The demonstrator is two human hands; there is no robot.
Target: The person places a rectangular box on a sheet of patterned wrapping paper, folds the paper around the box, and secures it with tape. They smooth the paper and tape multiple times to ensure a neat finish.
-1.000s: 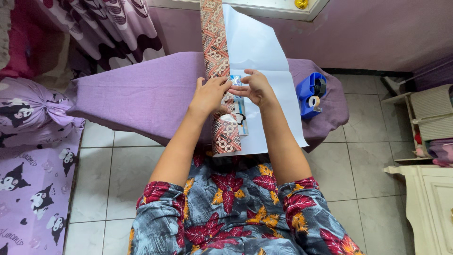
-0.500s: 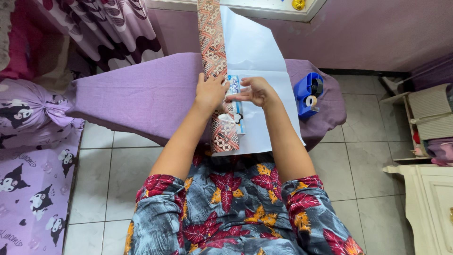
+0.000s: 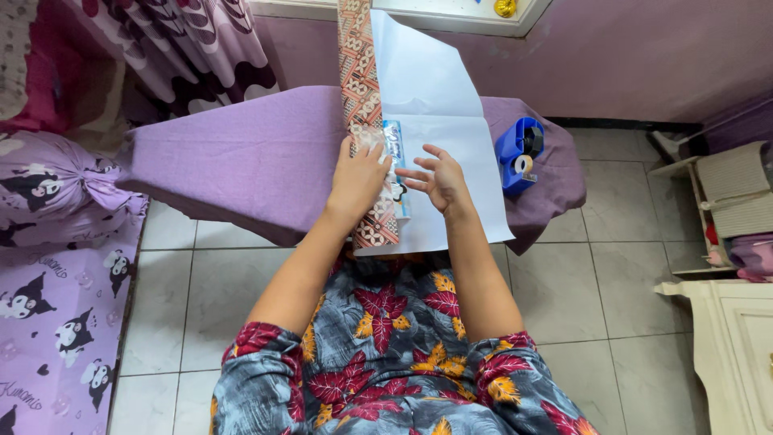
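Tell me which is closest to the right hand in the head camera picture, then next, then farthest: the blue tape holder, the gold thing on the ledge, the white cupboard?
From the right hand:
1. Blue tape holder, just right, on the purple board.
2. Gold thing, up on the ledge.
3. White cupboard, far right, on the floor.

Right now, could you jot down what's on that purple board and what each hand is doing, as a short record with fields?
Surface: purple padded board
Paper: wrapping paper, white side up, its patterned edge folded over along the left
Item: narrow blue and white box beside the patterned fold
Left hand: flat on the patterned fold, pressing it down
Right hand: fingers spread above the white paper, next to the box
Nearby: blue tape dispenser at the right end of the board
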